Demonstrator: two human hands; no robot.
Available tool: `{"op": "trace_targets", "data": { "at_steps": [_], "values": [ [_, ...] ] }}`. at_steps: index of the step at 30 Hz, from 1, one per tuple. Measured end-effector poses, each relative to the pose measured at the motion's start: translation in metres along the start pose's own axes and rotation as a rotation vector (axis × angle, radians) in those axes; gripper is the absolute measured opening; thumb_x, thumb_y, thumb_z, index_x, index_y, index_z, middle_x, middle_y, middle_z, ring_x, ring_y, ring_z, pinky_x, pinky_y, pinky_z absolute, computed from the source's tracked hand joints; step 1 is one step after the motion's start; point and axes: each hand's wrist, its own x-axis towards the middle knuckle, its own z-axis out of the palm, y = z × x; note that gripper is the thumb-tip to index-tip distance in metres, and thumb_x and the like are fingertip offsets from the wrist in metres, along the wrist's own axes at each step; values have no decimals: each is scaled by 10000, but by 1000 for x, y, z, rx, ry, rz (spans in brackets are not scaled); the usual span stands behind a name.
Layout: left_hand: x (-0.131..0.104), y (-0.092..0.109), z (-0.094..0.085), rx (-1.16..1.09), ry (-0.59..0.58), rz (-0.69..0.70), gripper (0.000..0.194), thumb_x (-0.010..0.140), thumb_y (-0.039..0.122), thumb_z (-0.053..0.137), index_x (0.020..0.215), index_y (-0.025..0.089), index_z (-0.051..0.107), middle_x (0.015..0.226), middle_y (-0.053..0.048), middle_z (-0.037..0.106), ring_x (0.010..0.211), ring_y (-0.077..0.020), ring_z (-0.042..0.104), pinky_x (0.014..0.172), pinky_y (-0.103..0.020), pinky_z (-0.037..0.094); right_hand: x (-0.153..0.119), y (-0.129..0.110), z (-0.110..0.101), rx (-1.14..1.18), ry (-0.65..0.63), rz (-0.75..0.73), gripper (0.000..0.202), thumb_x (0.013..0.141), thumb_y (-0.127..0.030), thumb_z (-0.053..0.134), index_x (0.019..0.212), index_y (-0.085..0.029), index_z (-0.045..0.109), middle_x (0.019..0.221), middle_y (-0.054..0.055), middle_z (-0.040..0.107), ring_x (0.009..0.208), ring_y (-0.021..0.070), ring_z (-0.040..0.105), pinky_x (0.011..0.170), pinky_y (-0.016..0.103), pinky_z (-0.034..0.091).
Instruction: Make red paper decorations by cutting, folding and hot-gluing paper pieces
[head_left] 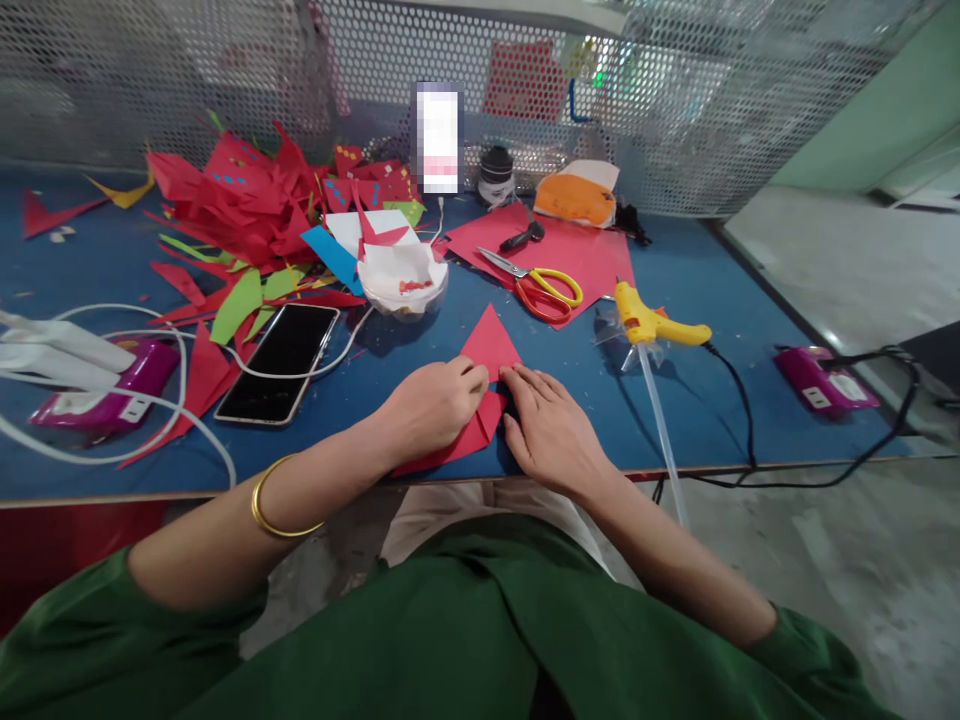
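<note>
A folded sheet of red paper (489,338) lies at the table's near edge, its upper part coming to a point away from me. My left hand (439,405) is curled, with thumb and fingers pinched together on the paper's folded middle. On the right edge of the same sheet rest the fingertips of my right hand (551,425); its fingers are stretched out and the thumb stands apart. Part of the lower paper is hidden under my left hand. Beyond the sheet are scissors (536,280) with red and yellow handles, lying on a larger red sheet (600,255).
A yellow glue gun (649,318) stands to the right, trailing a black cord. Leftward are a dark-screened phone (281,365), a white cable and a purple power strip (154,385). Behind are a paper-lined bowl (405,285), a heap of red cut-outs (247,200) and a lit, blurred screen (439,135).
</note>
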Motion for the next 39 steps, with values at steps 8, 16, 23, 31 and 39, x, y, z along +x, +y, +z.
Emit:
{"op": "trace_targets", "data": {
  "at_steps": [8, 16, 23, 31, 39],
  "values": [
    [-9, 1, 1, 58, 71, 1, 284, 963, 91, 435, 1134, 44, 656, 1139, -167, 657, 1042, -232, 578, 927, -325, 465, 0, 0, 3, -4, 25, 25, 486, 952, -237, 376, 1351, 10, 504, 1345, 210, 615, 1321, 302, 510, 1144, 469, 338],
    [-7, 4, -2, 78, 29, 10, 240, 924, 76, 486, 1055, 28, 681, 1060, -181, 660, 988, -259, 587, 867, -359, 491, 3, -3, -2, -15, 30, 6, 481, 934, -236, 401, 1320, 20, 528, 1317, 235, 626, 1325, 319, 505, 1147, 487, 326],
    [-8, 5, 0, 95, 26, -39, 290, 947, 98, 460, 1150, 18, 651, 1082, -174, 659, 999, -262, 589, 846, -345, 504, 8, -11, -1, -16, 49, -51, 527, 963, -283, 373, 1357, 43, 500, 1364, 233, 595, 1368, 310, 465, 1172, 452, 303],
    [-10, 4, 3, 100, 62, -21, 266, 949, 88, 457, 1119, 51, 659, 1116, -161, 664, 1009, -237, 588, 880, -330, 492, -1, 6, 0, 32, 48, 27, 440, 969, -237, 385, 1334, -38, 527, 1337, 177, 633, 1317, 279, 523, 1142, 466, 327],
    [-12, 4, 6, 6, 140, -108, 262, 948, 108, 460, 1082, 116, 685, 1090, -111, 690, 991, -220, 598, 852, -312, 506, 22, 31, -5, -143, 11, -163, 289, 956, -119, 442, 1155, -124, 651, 1097, 132, 739, 1043, 218, 652, 1029, 382, 372]
  ]
}}
